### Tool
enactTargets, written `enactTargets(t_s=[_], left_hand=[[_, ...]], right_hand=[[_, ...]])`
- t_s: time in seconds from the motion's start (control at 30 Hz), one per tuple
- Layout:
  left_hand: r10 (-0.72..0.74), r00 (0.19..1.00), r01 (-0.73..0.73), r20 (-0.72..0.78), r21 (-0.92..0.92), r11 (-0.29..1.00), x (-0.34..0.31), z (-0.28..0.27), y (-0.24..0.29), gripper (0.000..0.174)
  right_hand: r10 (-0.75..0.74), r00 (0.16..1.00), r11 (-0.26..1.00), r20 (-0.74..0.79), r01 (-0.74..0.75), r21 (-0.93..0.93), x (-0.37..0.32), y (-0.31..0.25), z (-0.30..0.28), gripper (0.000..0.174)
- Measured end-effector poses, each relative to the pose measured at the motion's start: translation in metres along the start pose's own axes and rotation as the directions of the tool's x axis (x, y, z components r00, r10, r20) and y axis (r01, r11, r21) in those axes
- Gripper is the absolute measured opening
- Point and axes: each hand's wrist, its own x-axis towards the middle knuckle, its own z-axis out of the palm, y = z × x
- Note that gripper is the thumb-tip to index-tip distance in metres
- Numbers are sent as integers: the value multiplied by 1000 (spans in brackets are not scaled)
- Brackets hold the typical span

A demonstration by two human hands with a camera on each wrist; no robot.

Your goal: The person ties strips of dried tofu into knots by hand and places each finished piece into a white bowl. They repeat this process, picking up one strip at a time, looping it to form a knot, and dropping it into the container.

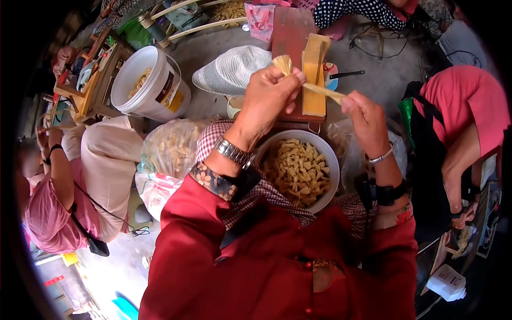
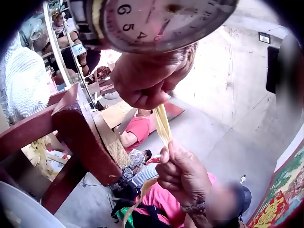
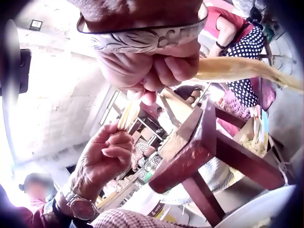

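My left hand, with a metal watch at its wrist, pinches a pale yellow fibrous strip. A fanned end of the same pale stuff sticks up past the left fingers. To the right, my right hand pinches the strip, which runs taut between the hands in the left wrist view. From the right fist a long tail of strip trails off sideways. Below both hands stands a white basin full of small yellowish knotted pieces.
A red-brown bench carries a wooden block just beyond the hands. A white bucket, a white mesh bag and a plastic bag of pieces stand left. People sit on both sides; a black-handled tool lies beyond.
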Motion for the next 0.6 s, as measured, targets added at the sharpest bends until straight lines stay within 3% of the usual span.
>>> enactTargets(t_s=[0.07,0.17,0.27,0.3,0.4,0.47,0.53,0.6], left_hand=[[64,997,-63,-30,56,996,17,7,3,12],[128,991,-122,-47,120,985,42,10,-1,13],[173,980,-124,-100,376,918,61,6,-31,13],[248,965,-153,-87,582,799,66,-2,-49,13],[276,959,-194,-56,581,791,43,-12,-50,17],[46,998,-14,-42,572,820,8,-10,-26,18],[-121,993,90,17,570,816,-28,-6,-14,19],[-252,968,213,-2,537,816,-56,-9,-25,20]], right_hand=[[-72,992,997,-99,74,14,18,15,2,25],[-27,988,996,-152,13,-93,37,23,2,26],[49,994,953,-95,-75,-295,37,56,21,27],[-8,996,950,-90,-20,-313,28,76,34,27],[90,994,995,-59,-88,43,-12,76,40,25],[349,934,904,79,-357,234,-47,57,37,23],[384,902,824,197,-431,368,-72,29,34,23],[295,920,798,259,-386,462,-91,3,37,21]])
